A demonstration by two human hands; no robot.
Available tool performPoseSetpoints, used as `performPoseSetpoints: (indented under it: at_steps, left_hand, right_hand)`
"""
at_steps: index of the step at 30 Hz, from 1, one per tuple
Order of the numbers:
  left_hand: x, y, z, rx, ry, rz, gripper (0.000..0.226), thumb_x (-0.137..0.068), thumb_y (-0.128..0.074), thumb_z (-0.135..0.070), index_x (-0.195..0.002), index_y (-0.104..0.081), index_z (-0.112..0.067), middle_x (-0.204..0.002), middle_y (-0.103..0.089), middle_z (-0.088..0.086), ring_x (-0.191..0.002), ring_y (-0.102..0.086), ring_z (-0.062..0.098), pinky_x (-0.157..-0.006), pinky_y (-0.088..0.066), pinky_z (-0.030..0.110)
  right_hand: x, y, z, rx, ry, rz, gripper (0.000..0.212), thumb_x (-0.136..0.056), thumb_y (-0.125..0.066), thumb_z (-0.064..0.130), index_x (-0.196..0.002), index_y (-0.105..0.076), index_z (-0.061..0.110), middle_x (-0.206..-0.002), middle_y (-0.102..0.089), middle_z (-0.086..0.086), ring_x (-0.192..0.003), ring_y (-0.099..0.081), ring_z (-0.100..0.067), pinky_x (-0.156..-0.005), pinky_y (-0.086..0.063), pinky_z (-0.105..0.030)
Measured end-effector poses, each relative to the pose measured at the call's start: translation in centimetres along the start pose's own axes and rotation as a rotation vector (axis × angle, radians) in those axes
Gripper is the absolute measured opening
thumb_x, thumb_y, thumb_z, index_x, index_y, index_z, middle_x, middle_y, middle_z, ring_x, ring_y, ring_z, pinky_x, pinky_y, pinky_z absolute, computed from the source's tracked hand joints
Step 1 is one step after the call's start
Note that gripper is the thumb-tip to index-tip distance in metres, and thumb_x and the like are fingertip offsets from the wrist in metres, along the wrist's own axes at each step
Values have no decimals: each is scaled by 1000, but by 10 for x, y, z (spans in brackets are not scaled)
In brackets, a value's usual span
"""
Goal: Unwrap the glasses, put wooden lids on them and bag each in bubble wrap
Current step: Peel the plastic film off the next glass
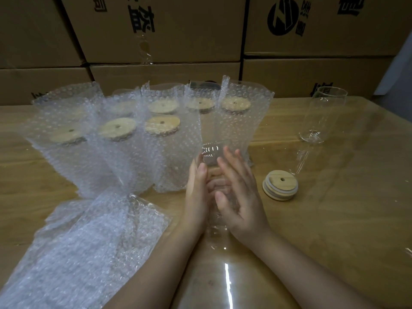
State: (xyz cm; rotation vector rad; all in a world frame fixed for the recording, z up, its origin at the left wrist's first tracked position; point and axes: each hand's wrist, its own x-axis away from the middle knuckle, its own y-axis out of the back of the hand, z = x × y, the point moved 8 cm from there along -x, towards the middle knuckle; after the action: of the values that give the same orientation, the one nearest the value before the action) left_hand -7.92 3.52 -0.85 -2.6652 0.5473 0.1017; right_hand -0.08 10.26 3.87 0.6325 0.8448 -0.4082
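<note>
A clear glass [213, 152] lies tilted away from me between both hands above the wooden table [334, 219]. My left hand [196, 192] grips its left side, thumb on top and fingers curled behind, showing through the glass. My right hand [242, 197] rests against its right side with fingers nearly straight. Clear plastic wrap [223, 277] trails from the glass's base toward me. A loose wooden lid [280, 185] with a small hole lies just right of my right hand. A second bare glass [323, 114] stands upright at the far right.
Several lidded glasses in bubble wrap bags [160, 134] stand in rows at the left and centre back. A stack of flat bubble wrap bags [89, 241] lies at front left. Stacked cardboard boxes [160, 36] wall off the table's far edge.
</note>
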Motion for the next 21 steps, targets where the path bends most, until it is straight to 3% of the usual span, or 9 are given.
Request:
performPoseSetpoints:
  at_steps: [4, 7, 9, 11, 13, 16, 18, 19, 21]
  left_hand:
    - [3, -6, -13, -43, -130, -1, 73, -63, -69, -69, -124, -44, -36, -100, -68, 11, -83, -68, 23, -68, -55, 31]
    - [17, -11, -26, -161, -324, -27, 80, -68, -67, -71, -133, -36, -35, -108, -66, 1, -96, -67, 23, -79, -53, 29]
    - [28, -17, -35, -330, -493, -5, 77, -80, -60, -65, -140, -28, -31, -116, -63, -6, -106, -63, 17, -88, -51, 29]
    - [35, -23, -39, -498, -638, 49, 77, -84, -56, -64, -143, -27, -25, -124, -58, 10, -112, -60, 27, -93, -50, 44]
    - [38, -26, -45, -579, -737, 96, 81, -84, -56, -63, -146, -23, -22, -123, -53, 24, -112, -57, 37, -89, -48, 58]
    - [43, -33, -54, -648, -883, 167, 80, -86, -58, -58, -150, -15, -35, -128, -49, 16, -113, -55, 39, -87, -47, 62]
    - [49, -38, -58, -698, -965, 220, 83, -87, -57, -58, -151, -9, -36, -133, -44, 12, -114, -54, 40, -88, -47, 62]
    - [50, -40, -59, -719, -980, 234, 85, -87, -57, -58, -151, -6, -36, -135, -41, 13, -114, -53, 42, -88, -47, 63]
    - [49, -40, -60, -742, -973, 235, 88, -86, -57, -60, -151, -2, -37, -136, -41, 16, -117, -51, 43, -88, -47, 64]
  right_hand:
    - [1, 2, -13, -197, -102, -42, 46, -99, -33, 17, -145, -36, 16, -157, -27, -6, -146, -23, -25, -118, -21, -39]
    - [5, -7, -37, -638, -451, -69, 45, -98, -29, 39, -141, -36, 30, -149, -43, 0, -138, -39, -16, -110, -33, -29]
    - [11, -14, -49, -801, -659, -100, 48, -98, -23, 46, -130, -52, 24, -134, -60, -1, -129, -50, -17, -105, -41, -27]
    - [17, -16, -56, -861, -758, -128, 51, -103, -19, 37, -116, -63, 14, -118, -69, -6, -117, -60, -22, -96, -49, -27]
    - [18, -16, -59, -937, -813, -137, 47, -103, -24, 25, -103, -70, 15, -105, -73, -5, -103, -67, -19, -82, -54, -24]
    - [20, -24, -59, -1056, -913, -45, 30, -89, -49, 29, -86, -77, 20, -91, -74, -2, -89, -70, -15, -72, -56, -26]
    - [22, -27, -61, -1116, -988, 26, 29, -88, -54, 31, -74, -76, 20, -79, -72, 2, -80, -70, -12, -67, -55, -26]
    - [26, -30, -63, -1145, -1031, 66, 36, -92, -48, 31, -72, -76, 19, -78, -72, 1, -78, -70, -12, -66, -55, -26]
    - [31, -33, -68, -1149, -1120, 130, 44, -97, -39, 35, -90, -73, 8, -86, -72, -9, -81, -70, -19, -67, -55, -29]
